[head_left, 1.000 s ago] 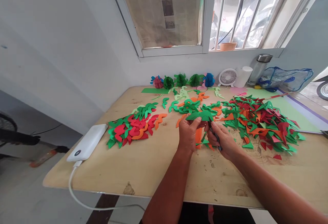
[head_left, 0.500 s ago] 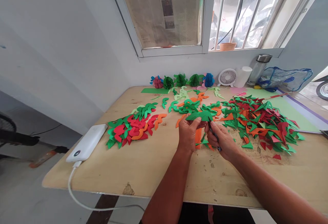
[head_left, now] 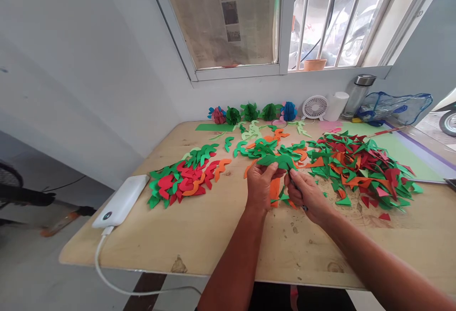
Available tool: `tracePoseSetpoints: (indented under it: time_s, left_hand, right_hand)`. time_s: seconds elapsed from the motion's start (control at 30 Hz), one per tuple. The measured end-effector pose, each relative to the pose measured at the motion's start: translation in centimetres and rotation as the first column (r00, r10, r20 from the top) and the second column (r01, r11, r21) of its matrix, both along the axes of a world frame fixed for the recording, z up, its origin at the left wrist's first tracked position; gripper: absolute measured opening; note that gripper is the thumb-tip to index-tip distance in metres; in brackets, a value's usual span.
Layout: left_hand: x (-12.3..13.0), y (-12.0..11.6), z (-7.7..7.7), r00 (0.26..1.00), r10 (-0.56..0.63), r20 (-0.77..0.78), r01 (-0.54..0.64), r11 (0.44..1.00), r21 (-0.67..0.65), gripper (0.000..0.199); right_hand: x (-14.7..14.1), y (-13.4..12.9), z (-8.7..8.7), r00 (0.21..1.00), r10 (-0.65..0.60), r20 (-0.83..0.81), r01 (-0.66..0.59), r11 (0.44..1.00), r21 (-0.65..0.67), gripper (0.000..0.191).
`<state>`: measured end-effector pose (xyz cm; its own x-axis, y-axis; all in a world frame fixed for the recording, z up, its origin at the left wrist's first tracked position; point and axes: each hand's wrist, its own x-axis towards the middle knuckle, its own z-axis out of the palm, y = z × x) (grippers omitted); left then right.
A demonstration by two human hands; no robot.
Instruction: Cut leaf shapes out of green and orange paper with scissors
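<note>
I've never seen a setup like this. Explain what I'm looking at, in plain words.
There is no machine here, just a person's two bare hands. The view comes from one camera on the person's head, looking forward and down.

The left hand holds a wavy green paper piece. The right hand grips a dark tool, mostly hidden by the fingers.

On the wooden table lie colorful curved cutouts to the left and a heap of pointed scraps to the right. Behind stand folded paper figures and a small fan.
</note>
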<state>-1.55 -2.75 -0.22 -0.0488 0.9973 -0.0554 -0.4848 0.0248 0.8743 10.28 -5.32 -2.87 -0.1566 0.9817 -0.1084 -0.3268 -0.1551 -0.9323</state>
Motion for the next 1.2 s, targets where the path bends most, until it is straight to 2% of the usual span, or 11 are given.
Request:
tracePoseSetpoints:
  time_s: [0.37,0.63,0.93,1.2]
  left_hand:
    - [0.1,-0.1,0.1,0.994,0.085,-0.066,-0.085,0.996,0.008,0.024]
    - [0.2,-0.4,0.3,0.976,-0.010,-0.220,0.015,1.000,0.023,0.022]
    - [-0.1,0.2,-0.4,0.971,-0.060,-0.233,0.062,0.998,0.001,0.016]
    - [-0.3,0.4,-0.7,0.962,-0.115,-0.246,0.119,0.993,0.001,0.015]
  right_hand:
    - [-0.3,-0.1,-0.1,1.000,0.008,-0.010,-0.008,0.999,-0.049,0.044]
    - [-0.4,-0.1,-0.4,0.998,-0.016,-0.056,0.013,0.998,-0.056,0.044]
    - [-0.2,-0.1,-0.4,0.998,0.007,-0.063,-0.012,0.997,-0.074,0.045]
    - [-0.3,0.0,-0.2,0.998,-0.019,-0.055,0.015,0.997,-0.070,0.045]
